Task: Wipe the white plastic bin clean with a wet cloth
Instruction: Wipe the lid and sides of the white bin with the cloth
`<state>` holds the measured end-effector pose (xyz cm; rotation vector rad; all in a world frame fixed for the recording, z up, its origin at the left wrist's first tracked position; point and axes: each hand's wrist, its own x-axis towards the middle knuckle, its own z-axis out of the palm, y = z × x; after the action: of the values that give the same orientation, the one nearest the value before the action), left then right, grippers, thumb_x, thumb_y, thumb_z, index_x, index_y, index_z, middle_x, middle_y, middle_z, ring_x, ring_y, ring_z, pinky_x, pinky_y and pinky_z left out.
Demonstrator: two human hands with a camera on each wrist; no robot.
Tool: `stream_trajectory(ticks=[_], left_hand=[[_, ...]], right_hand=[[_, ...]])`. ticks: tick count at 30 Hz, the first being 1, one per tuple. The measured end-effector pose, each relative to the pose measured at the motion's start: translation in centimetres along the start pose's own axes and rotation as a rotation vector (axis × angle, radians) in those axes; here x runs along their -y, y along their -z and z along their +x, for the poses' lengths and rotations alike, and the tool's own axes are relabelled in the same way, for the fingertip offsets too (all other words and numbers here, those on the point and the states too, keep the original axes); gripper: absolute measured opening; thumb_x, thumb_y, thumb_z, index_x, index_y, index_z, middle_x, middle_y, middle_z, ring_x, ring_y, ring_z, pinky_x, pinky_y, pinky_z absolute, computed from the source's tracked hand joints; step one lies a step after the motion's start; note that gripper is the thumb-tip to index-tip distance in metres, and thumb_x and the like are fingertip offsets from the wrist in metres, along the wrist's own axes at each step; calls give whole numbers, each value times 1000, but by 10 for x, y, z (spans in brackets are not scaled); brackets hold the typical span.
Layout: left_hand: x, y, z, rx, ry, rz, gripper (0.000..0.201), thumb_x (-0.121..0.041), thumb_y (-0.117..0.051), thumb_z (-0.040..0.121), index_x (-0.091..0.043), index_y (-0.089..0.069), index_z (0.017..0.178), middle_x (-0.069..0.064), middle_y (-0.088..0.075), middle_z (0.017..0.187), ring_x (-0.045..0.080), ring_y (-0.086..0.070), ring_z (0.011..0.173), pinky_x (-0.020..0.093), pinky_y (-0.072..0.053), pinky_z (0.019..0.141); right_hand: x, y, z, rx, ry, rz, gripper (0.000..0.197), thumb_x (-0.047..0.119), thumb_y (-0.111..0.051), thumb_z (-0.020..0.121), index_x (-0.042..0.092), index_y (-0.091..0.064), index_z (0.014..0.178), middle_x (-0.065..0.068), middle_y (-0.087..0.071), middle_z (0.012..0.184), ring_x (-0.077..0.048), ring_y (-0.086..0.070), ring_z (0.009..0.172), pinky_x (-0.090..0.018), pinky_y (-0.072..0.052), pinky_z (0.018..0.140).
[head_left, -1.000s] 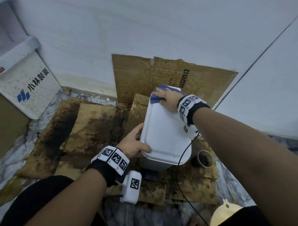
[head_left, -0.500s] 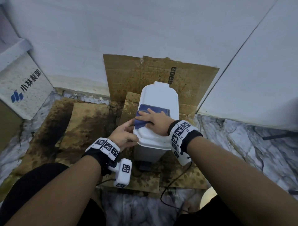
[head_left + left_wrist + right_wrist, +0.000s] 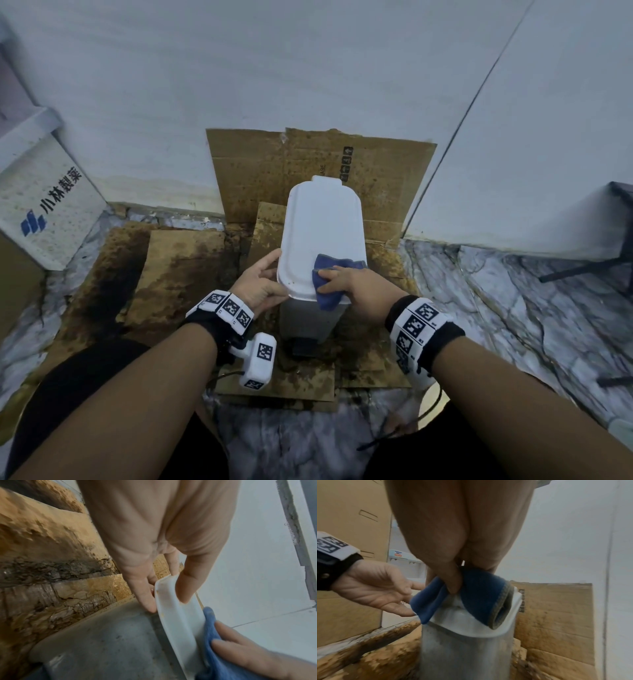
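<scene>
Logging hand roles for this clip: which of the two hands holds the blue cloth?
The right hand pinches the blue cloth over the near edge of the bin lid. The left hand holds no cloth, only the lid's left rim.

Blue cloth draped over upright white bin's near lid edge.

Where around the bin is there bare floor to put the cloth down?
Bare marble floor lies right of the bin, between stained cardboard and wall. Left is crowded: cardboard, then a box. Both hands occupy the lid's near edge: left hand, right hand with cloth.
</scene>
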<state>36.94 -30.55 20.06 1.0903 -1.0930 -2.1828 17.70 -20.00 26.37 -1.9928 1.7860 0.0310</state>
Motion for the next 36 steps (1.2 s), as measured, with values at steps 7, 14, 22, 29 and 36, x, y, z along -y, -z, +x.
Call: stream_trajectory(ticks=[7, 14, 22, 29, 36], left_hand=[[4, -13, 2, -113, -58, 42, 71, 1, -74, 78, -24, -46, 137, 16, -58, 125, 30, -62, 110, 35, -60, 72], [9, -35, 1, -209, -103, 177, 60, -17, -78, 79, -28, -43, 127, 7, -61, 121, 24, -65, 100, 33, -59, 65], [16, -45, -4, -227, -103, 141, 63, -13, -72, 84, -30, -39, 135, 6, -58, 125, 26, -64, 101, 36, -60, 64], [11, -35, 2, -142, -44, 26, 66, -5, -64, 87, -36, -44, 143, -2, -62, 129, 26, -62, 110, 28, -56, 58], [11, -31, 5, -126, -52, 20, 62, -7, -65, 87, -35, -47, 139, -2, -63, 123, 25, -64, 106, 27, -57, 58]], right_hand=[[-32, -12, -39, -514, -305, 751, 54, -19, -42, 81, 15, -67, 115, 1, -64, 121, -16, -57, 117, -36, -41, 108], [-16, -59, -40, -793, -508, 1173, 48, -15, -50, 78, 18, -67, 109, -4, -68, 109, -23, -62, 108, -43, -49, 99], [17, -83, -25, -852, -604, 772, 44, -4, -50, 82, 8, -62, 123, -8, -48, 125, -8, -44, 107, -9, -26, 101], [33, -91, -11, -896, -605, 692, 44, -7, -47, 87, 2, -57, 128, -11, -42, 131, -19, -45, 119, -7, -21, 99], [50, -95, 4, -794, -553, 572, 49, -7, -46, 85, 7, -56, 131, -8, -40, 139, -27, -41, 121, -13, -23, 99]])
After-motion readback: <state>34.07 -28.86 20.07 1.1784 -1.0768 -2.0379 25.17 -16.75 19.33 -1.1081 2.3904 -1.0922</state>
